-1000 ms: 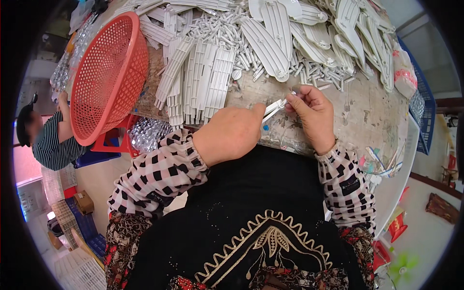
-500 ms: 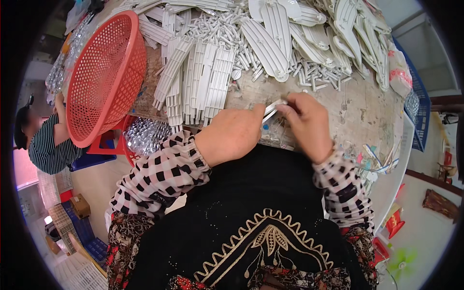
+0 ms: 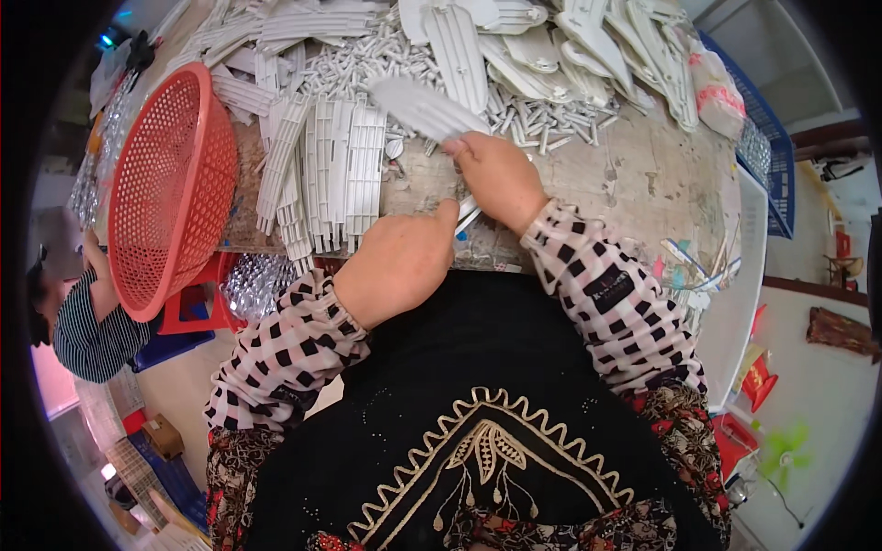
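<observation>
My right hand (image 3: 503,181) is closed on the end of a white ribbed plastic panel (image 3: 421,108), which is smeared by motion and points up to the left over the worktable (image 3: 634,184). Lower and to the left, my left hand (image 3: 397,264) is closed, back of the hand upward. Narrow white plastic strips (image 3: 467,215) stick out past its fingertips, partly behind my right wrist. Just beyond my left hand lies a row of white slatted plastic pieces (image 3: 366,170). Small white pegs (image 3: 367,69) are heaped behind them.
A pile of white curved panels (image 3: 579,55) covers the far right of the table. A red perforated basket (image 3: 211,174) tilts at the left edge, near a person in a striped top (image 3: 92,335). A white bag (image 3: 717,96) and a blue crate (image 3: 781,184) are at the right.
My right hand has left my left fingertips, moved up and left, and now holds a ribbed panel. My left hand keeps the white strips. The whole view has shifted a little.
</observation>
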### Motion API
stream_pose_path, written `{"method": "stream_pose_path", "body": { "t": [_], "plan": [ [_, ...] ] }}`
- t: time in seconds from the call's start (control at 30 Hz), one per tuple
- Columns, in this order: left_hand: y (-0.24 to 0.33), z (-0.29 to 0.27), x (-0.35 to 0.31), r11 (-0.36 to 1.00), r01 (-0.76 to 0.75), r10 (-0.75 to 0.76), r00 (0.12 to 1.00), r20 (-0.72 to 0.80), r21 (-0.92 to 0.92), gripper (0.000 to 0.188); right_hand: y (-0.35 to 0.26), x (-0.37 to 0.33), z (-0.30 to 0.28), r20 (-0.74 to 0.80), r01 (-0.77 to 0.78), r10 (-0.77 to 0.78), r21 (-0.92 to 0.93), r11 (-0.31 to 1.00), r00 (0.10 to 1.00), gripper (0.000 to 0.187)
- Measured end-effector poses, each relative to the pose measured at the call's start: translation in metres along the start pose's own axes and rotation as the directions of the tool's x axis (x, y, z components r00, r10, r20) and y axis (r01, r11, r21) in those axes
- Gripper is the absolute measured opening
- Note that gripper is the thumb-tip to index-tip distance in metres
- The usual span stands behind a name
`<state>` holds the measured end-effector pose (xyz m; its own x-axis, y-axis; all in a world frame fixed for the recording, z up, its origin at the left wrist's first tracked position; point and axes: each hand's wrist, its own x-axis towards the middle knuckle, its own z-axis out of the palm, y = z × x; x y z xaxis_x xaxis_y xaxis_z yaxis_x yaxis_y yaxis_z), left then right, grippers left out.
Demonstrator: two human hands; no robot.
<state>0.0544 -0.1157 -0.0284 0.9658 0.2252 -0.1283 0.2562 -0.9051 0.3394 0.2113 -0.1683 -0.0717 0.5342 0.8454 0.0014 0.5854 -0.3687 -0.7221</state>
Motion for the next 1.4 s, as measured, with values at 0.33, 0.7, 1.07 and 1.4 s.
{"method": "stream_pose_path", "body": {
  "t": [0.33,0.7,1.07,1.4],
  "plan": [
    [0.012,-0.009,-0.003,0.958,0.108,-0.138,0.985,-0.099,-0.266,0.037,-0.015,-0.074,-0.051,-0.211,0.105,0.026,0.583,0.806,0.977,0.034],
    [0.111,0.03,0.065,-0.393,0.151,0.269,0.962,0.044,-0.907,0.058,0.014,-0.213,-0.081,0.161,-0.285,0.298,0.85,0.443,0.941,0.042],
    [0.116,0.055,0.074,0.053,0.501,0.415,0.776,0.476,-0.864,0.054,0.1,-0.249,-0.197,-0.993,-0.073,-0.103,-0.106,0.992,0.051,0.027],
    [0.063,0.045,0.049,-0.006,0.454,0.297,0.852,0.432,-0.891,0.049,0.09,-0.304,-0.254,-0.935,0.038,0.082,0.101,0.994,0.344,0.035]
  ]
}}
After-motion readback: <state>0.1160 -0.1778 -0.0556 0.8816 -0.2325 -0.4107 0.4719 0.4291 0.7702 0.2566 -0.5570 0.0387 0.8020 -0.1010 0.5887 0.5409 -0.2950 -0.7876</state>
